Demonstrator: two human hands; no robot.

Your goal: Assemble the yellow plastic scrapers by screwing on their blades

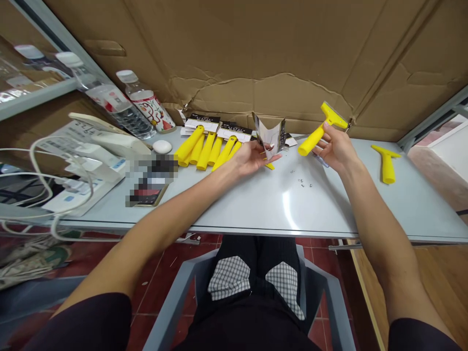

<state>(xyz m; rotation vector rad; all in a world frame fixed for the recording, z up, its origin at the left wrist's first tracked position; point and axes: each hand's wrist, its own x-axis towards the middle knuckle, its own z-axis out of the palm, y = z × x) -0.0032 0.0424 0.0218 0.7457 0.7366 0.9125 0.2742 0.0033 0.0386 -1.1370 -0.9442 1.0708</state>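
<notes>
A folded card (272, 136), printed dark on its outer side, is held partly open in my left hand (251, 158). My right hand (338, 146) grips a yellow scraper (313, 140) near its head, with the handle pointing down to the left. Several small metal screws (300, 181) lie on the grey table between my hands. Left of my left hand, several yellow handles (206, 150) lie in a row with black and white cards at their far ends. Another yellow scraper (387, 163) rests on the table at the right.
Two plastic bottles (151, 105) stand at the back left, beside white boxes and cables (78, 170). A white round object (162, 146) and a partly pixelated phone (151, 192) lie nearer. Cardboard (256, 48) stands behind the table (237, 209).
</notes>
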